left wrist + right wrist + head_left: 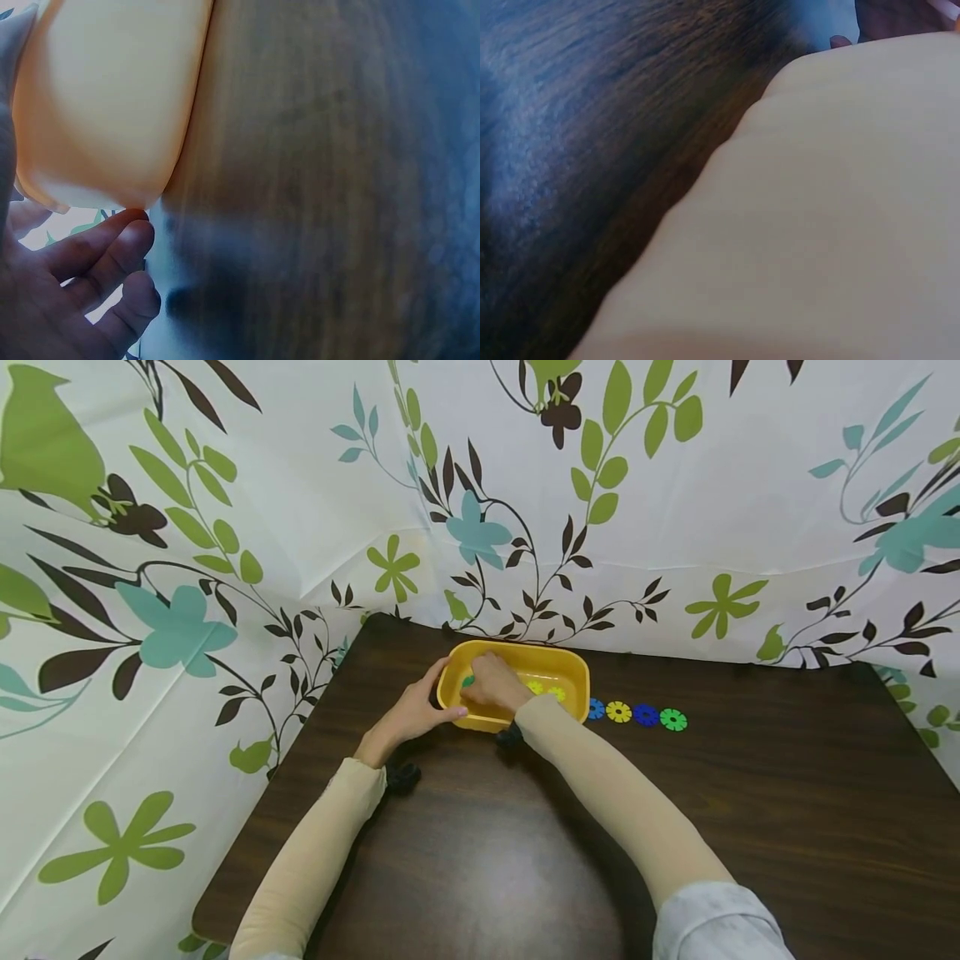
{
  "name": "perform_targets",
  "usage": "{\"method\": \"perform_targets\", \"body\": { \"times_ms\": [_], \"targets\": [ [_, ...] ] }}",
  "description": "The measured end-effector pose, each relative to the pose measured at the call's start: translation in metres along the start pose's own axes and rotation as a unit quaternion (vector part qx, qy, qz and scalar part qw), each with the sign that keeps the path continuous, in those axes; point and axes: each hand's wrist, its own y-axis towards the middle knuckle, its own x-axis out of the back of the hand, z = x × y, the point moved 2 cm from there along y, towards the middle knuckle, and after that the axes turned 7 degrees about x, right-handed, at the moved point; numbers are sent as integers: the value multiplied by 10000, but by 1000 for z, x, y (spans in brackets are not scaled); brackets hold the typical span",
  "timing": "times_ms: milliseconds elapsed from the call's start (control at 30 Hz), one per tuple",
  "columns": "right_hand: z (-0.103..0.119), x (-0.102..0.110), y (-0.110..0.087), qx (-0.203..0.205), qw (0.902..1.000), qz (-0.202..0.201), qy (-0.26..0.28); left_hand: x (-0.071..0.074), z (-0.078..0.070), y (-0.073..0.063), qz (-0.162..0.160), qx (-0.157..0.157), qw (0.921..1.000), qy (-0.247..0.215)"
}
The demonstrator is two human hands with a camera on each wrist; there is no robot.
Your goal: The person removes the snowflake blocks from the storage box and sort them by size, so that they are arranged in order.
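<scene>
A yellow plastic bin (576,681) stands near the table's back edge. My left hand (411,708) grips its left end, thumb at the near rim and fingers around the far side. In the left wrist view the bin's outer wall (112,97) lies between the thumb side and the fingers of the left hand (75,277). My right hand (495,683) reaches down inside the bin, fingers bent toward its floor. A green piece (468,680) shows beside those fingertips; I cannot tell whether they pinch it. Yellow notched discs (556,691) lie in the bin, right of the hand.
Right of the bin, several notched discs lie in a row on the dark wood table (750,777): light blue (597,703), yellow (612,712), dark blue (640,716) and green (680,721). A leaf-patterned cloth (637,543) hangs behind. My right sleeve (817,210) fills much of the right wrist view.
</scene>
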Motion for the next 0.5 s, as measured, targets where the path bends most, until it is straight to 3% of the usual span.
{"method": "perform_targets", "body": {
  "times_ms": [333, 500],
  "targets": [
    [11, 10, -17, 194, 9990, -333, -230, 0, -2, -1, -26, 12, 10000, 49],
    [19, 16, -32, 503, 9959, -730, -185, 1, -2, -2, -1, -22, 10000, -3]
  ]
}}
